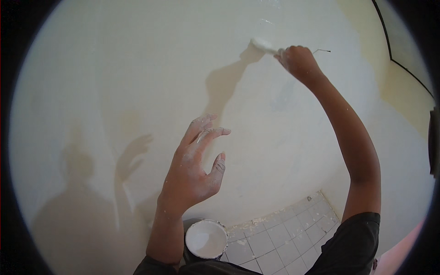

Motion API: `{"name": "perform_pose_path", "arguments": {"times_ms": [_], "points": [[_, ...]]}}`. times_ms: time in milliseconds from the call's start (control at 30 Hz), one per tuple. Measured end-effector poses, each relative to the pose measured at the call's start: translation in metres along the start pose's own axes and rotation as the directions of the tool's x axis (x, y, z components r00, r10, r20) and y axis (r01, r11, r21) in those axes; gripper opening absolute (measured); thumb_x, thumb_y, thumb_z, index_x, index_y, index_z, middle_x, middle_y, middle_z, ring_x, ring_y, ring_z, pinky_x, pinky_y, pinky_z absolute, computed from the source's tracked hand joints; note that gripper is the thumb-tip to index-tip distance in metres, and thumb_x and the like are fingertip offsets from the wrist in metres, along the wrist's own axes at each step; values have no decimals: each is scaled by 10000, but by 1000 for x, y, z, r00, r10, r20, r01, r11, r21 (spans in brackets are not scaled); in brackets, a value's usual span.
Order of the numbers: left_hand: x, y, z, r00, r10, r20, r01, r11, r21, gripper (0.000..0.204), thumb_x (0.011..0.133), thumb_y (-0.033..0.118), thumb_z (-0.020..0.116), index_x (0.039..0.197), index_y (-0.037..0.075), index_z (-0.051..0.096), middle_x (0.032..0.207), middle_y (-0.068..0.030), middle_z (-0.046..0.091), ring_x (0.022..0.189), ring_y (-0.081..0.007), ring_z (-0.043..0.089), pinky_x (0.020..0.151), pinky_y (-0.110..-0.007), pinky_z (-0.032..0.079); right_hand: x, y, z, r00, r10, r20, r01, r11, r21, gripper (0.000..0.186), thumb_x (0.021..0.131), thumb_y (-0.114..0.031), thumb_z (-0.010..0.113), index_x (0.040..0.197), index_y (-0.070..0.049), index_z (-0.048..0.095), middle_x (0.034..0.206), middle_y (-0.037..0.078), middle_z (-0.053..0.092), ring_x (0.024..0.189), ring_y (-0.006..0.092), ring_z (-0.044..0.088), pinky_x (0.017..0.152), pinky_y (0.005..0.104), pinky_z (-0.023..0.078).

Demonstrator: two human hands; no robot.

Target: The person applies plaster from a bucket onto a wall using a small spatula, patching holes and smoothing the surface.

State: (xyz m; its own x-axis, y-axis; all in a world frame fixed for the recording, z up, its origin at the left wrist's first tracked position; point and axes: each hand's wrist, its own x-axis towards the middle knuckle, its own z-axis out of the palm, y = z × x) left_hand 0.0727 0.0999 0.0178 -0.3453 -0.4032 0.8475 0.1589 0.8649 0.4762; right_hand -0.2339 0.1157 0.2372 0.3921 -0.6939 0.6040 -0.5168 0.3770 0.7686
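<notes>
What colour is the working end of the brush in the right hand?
White; the working end shows best in the head view, the only one.

Pale tool [262, 45]: most of its handle lost inside the right hand [300, 64]; head soft-edged, white on pale wall [151, 68], so brush or spreader can't be told, nor whether it touches. Thin wire-like bit [323, 50] beside that fist, too small to identify. Left hand [195, 169]: some fingers partly hidden behind others. Bucket [194, 231]: lower body covered by forearm and dark shirt [350, 240] (depth of its contents unreadable from here). Flecks on the floor tiles [266, 236] too small to name. Dark object [433, 144] at right, cut by the lens rim; pink surface [404, 247] below, likewise.
</notes>
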Motion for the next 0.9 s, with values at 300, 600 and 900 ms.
{"name": "perform_pose_path", "arguments": {"times_ms": [300, 600, 900], "points": [[-10, -13, 13, 996, -43, 74, 46, 998, -45, 384, 761, -20, 642, 1130, 85, 644, 1357, -161, 530, 1303, -347, 481, 1078, -449, 407, -27, -18, -9, 963, 39, 265, -80, 986, 146, 227, 868, -326, 698, 846, -101, 720, 694, 97, 666, 674, 301, 656, 630, 420, 527], [-8, -18, 17, 998, 21, 52, -23, 999, 49, 367, 755, -22, 645, 1109, 75, 651, 1369, -176, 520, 1295, -359, 485, 1078, -460, 403, 49, 63, -10, 979, 143, -147, -131, 987, 91, 269, 868, -398, 681, 890, -137, 738, 814, 85, 708, 769, 324, 669, 714, 427, 542], [-10, -34, 34, 1000, 8, 16, -9, 999, 48, 361, 739, -36, 642, 1088, 54, 655, 1367, -191, 512, 1251, -363, 522, 1035, -458, 438, 80, 46, -48, 945, 313, -96, -322, 941, -104, 253, 913, -299, 665, 778, -92, 721, 642, 55, 660, 510, 173, 569, 511, 363, 471]]}}
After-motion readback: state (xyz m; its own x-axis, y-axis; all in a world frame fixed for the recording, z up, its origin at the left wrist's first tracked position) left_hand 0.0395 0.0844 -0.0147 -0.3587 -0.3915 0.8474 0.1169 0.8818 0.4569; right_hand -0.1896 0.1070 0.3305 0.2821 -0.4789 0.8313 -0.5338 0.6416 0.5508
